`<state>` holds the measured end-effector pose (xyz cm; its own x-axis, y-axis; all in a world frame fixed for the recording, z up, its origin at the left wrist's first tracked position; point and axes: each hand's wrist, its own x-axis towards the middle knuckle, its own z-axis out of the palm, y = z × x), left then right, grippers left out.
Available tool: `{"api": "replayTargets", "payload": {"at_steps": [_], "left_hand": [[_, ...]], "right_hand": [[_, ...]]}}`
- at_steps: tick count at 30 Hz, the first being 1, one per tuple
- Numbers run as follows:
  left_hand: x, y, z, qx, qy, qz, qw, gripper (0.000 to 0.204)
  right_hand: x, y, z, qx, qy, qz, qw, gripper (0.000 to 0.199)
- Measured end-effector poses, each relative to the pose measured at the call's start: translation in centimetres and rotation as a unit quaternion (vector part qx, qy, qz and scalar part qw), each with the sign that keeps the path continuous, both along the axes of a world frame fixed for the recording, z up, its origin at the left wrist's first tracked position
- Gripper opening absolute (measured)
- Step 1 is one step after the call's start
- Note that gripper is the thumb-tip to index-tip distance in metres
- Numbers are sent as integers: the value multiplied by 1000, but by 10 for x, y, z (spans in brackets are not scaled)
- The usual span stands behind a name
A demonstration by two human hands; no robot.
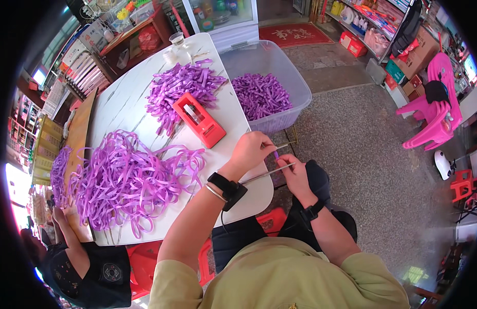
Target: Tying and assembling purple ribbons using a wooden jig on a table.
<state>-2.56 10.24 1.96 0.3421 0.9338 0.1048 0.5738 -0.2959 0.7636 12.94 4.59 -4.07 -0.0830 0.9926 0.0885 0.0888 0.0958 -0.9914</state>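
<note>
My left hand (pixel 253 150) pinches a small purple piece at its fingertips, just off the table's right edge. My right hand (pixel 295 172) holds a thin metal rod (pixel 266 174) that runs left under my left wrist; a second thin rod tip (pixel 286 146) pokes out beside my left fingers. On the white marble-pattern table (pixel 126 100) lies a big tangle of purple ribbon loops (pixel 127 180), a pile of shorter purple pieces (pixel 179 87) and a red tape dispenser (pixel 198 119).
A clear plastic bin (pixel 295 77) with purple pieces (pixel 261 95) stands on the floor right of the table. Another person in dark clothing (pixel 89 268) sits at lower left by more purple ribbon (pixel 58 172). Red stools (pixel 145 265) are under the table; pink chairs (pixel 436 110) stand at right.
</note>
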Motion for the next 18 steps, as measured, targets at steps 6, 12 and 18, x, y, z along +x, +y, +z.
{"api": "replayTargets", "payload": {"at_steps": [6, 12, 18], "left_hand": [[4, 0, -4, 22, 60, 7, 998, 14], [5, 3, -3, 12, 59, 6, 998, 20], [2, 4, -3, 22, 53, -5, 998, 19]], "right_hand": [[0, -5, -4, -6, 14, -10, 1000, 12], [10, -19, -8, -82, 49, 17, 995, 12], [36, -68, 3, -108, 63, 67, 990, 13]]}}
